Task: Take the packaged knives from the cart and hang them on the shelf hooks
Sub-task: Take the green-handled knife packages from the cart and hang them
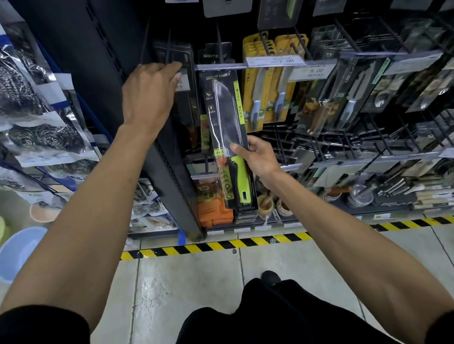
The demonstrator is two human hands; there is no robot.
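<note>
A packaged knife (225, 120) with a green handle, in black and green card packaging, hangs upright in front of the shelf. My right hand (257, 158) pinches its lower right edge, thumb on the clear blister. My left hand (150, 92) reaches up to the dark packages (177, 55) on the leftmost hook (167, 43), its fingers curled over their top by the price tag. More packaged knives of the same brand hang behind on the neighbouring hook (219, 41). The cart is out of view.
Yellow-carded knives (269, 86) and other utensils hang to the right on hooks with price tags. A black shelf upright (176, 183) stands on the left, with bagged steel scourers (10, 92) beyond it. Basins (15, 252) sit on the floor. Hazard tape (229, 244) marks the shelf base.
</note>
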